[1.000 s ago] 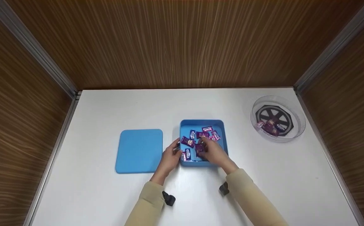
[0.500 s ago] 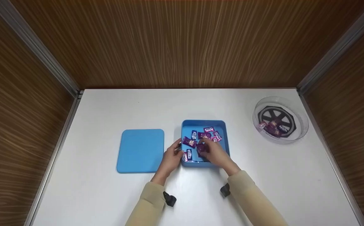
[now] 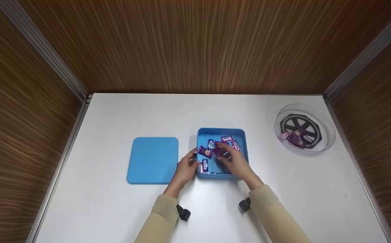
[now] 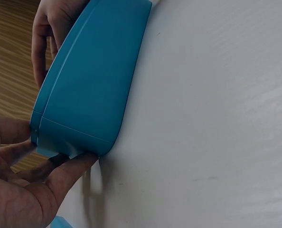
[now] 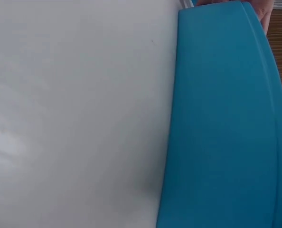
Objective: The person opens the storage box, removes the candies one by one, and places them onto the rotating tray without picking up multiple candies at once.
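A square blue box (image 3: pixel 222 131) stands uncovered on the white table, with several wrapped candies in purple, pink and dark blue lying inside. Against its left wall rests my left hand (image 3: pixel 185 170), thumb and fingers fairly straight on the outside. The left wrist view shows that hand (image 4: pixel 22 194) at the corner of the box (image 4: pixel 89 76). My right hand (image 3: pixel 237 163) reaches over the right part of the box and pinches a purple-wrapped candy (image 3: pixel 218 151) between thumb and fingers. In the right wrist view the box's wall (image 5: pixel 221 114) hides most of this hand.
A flat blue lid (image 3: pixel 152 160) lies on the table left of the box. At the far right stands a round clear container (image 3: pixel 328 143) with several candies in it, over a black-and-white wheel-like pattern. Wood-grain panels (image 3: pixel 195 47) enclose the table at the back and sides.
My right hand has shifted toward the back of the box with the purple candy in its fingers. The left hand stays at the left wall. The head view has drifted slightly.
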Demonstrator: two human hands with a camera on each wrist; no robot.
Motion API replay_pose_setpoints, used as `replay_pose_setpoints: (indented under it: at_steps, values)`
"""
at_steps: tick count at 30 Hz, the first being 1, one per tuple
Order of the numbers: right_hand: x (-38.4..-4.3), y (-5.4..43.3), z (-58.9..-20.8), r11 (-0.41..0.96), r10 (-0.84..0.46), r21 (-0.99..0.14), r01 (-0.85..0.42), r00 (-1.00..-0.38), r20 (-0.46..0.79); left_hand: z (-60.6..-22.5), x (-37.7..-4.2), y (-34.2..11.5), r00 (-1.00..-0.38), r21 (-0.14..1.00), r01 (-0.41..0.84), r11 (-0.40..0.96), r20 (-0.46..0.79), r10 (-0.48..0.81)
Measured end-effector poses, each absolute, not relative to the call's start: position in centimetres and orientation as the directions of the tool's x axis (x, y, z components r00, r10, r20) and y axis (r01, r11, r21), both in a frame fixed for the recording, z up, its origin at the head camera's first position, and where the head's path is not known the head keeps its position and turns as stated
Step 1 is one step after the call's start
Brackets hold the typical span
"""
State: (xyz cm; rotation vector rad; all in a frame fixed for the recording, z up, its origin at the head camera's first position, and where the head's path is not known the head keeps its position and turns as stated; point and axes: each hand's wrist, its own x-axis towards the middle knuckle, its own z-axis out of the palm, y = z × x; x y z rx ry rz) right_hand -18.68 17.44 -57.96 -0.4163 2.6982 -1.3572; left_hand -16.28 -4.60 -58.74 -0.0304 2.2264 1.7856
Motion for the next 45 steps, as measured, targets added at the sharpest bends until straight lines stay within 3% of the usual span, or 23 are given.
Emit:
replay_pose_setpoints:
  at_steps: [13,24,32,45]
  values:
    - [-18.2,23.1,-54.9,0.548,-0.087,-0.821,-0.163,-0.987,0.139,-58.6,-16.5,-4.2,-0.960,0.950,-0.185,0.252,-0.230,0.163]
    - [-19.1,31.0,-54.0,0.573,0.167,-0.813,-0.106,-0.956,0.242,-58.5,-16.4,-4.2,-0.956,0.943,-0.202,0.266,-0.249,0.155]
    - [-20.4,36.6,-53.2,0.620,0.364,-0.773,0.133,-0.922,0.134,-58.7,-16.2,-4.4,-0.960,0.950,-0.186,0.252,-0.230,0.160]
    - [-21.7,41.8,-54.0,0.736,0.350,-0.623,0.265,-0.937,0.015,-58.9,-16.3,-4.4,-0.957,0.943,-0.203,0.262,-0.247,0.151]
